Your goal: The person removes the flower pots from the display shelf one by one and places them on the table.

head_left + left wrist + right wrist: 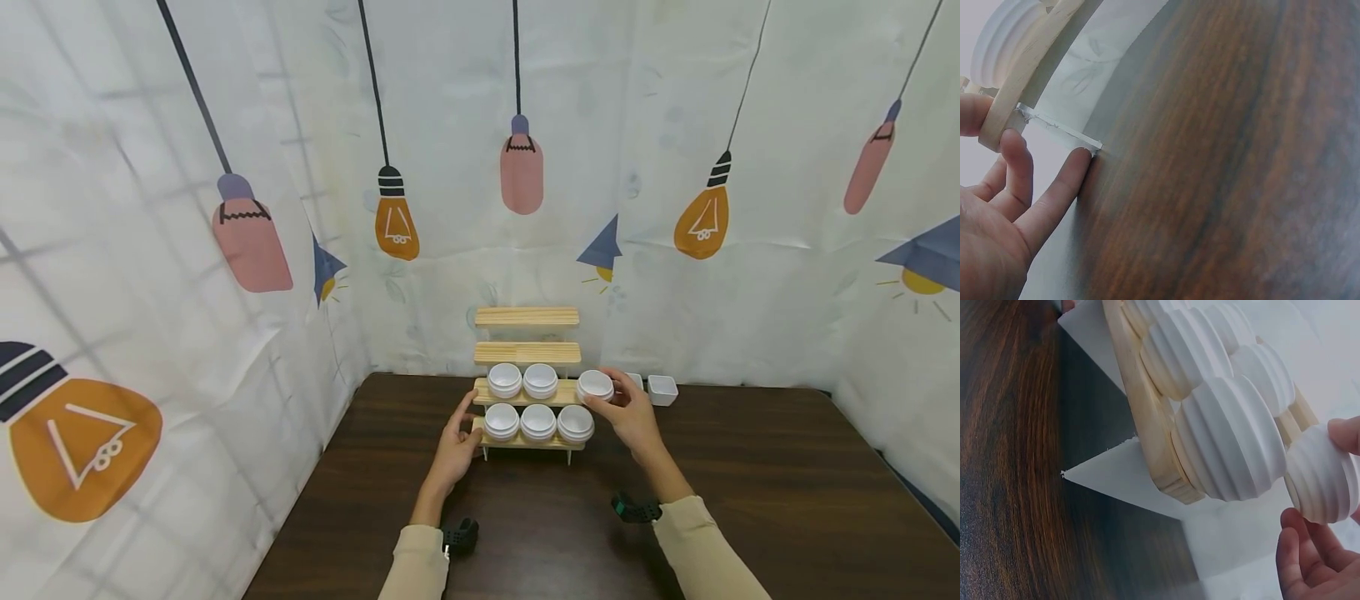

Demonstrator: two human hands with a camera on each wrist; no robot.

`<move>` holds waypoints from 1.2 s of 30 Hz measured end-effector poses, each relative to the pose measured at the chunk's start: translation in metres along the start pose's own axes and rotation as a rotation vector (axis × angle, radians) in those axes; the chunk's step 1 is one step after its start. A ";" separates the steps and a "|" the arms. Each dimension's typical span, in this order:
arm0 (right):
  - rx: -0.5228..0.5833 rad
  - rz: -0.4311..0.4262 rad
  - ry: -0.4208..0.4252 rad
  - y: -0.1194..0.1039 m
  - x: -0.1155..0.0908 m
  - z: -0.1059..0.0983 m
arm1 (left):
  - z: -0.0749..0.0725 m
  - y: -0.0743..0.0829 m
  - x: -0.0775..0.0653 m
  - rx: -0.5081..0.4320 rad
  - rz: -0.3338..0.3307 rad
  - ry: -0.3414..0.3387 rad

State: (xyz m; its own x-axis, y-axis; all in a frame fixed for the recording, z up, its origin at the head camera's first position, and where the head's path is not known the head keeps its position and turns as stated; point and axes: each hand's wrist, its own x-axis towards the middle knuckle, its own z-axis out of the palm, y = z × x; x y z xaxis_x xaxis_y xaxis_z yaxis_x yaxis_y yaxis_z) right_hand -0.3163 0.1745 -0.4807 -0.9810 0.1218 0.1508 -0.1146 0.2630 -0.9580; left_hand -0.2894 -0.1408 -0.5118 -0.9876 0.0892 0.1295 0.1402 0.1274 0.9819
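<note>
A tiered stand (527, 351) with wooden slats and pale supports stands on the table. Three small white ridged bowls (538, 422) sit along its lowest slat, and two more bowls (522, 381) on the slat above. My left hand (453, 450) holds the stand's left end. In the left wrist view, thumb and finger pinch the end of a slat (997, 122), while another fingertip touches the support (1063, 130) near the tabletop. My right hand (632, 419) grips another white bowl (1322, 475) between thumb and fingers, at the right end of the second slat.
Behind my right hand, a small square white dish (662, 390) stands on the dark wooden table (765, 483), with another partly hidden beside it. A printed white curtain (450, 292) hangs behind the stand and along the left side.
</note>
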 end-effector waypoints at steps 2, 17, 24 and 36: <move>0.008 0.007 0.008 0.000 0.000 -0.002 | 0.001 0.000 0.000 0.002 0.004 0.001; -0.010 0.013 0.012 0.006 -0.003 -0.013 | 0.000 -0.002 0.002 -0.002 0.012 -0.017; -0.018 0.031 0.023 0.013 -0.003 -0.016 | 0.000 -0.006 0.003 0.015 0.021 -0.004; -0.033 0.024 0.024 0.025 -0.005 -0.021 | -0.003 -0.033 0.015 0.035 0.011 0.001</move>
State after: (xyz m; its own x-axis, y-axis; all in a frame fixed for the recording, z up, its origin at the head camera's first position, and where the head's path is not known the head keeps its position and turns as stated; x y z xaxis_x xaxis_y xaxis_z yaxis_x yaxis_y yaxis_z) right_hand -0.3108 0.2000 -0.5002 -0.9794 0.1511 0.1343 -0.0858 0.2910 -0.9529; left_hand -0.3092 -0.1466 -0.5419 -0.9860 0.0895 0.1404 0.1535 0.1611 0.9749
